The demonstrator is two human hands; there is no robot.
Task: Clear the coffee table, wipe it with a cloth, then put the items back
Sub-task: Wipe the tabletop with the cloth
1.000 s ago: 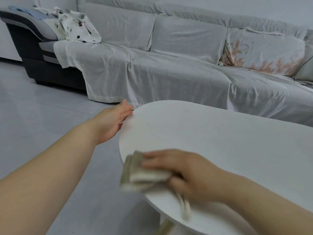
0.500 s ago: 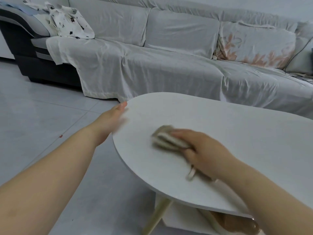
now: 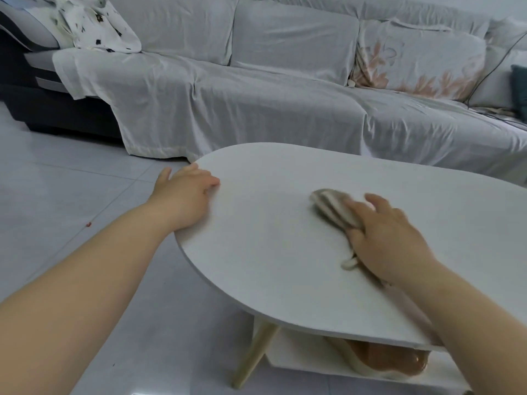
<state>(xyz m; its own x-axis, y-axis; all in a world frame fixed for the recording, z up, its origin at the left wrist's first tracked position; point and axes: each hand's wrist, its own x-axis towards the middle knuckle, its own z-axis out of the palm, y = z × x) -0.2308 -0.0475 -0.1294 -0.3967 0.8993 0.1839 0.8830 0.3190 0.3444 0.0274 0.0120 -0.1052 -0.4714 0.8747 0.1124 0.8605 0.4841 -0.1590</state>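
Right hand [image 3: 385, 240], fingers nearly straight, presses the cloth [image 3: 330, 208], which points to 10 o'clock; left hand [image 3: 185, 192] lies flat on the tabletop [image 3: 271, 252] rim at 9 o'clock.

Two bare forearms [image 3: 85, 280], uncovered along their whole visible length, left hand [image 3: 185, 193] bare at the left rim of the coffee table [image 3: 271, 252], right hand [image 3: 390, 240] bare over the table's top, its fingers [image 3: 377, 199] softly blurred
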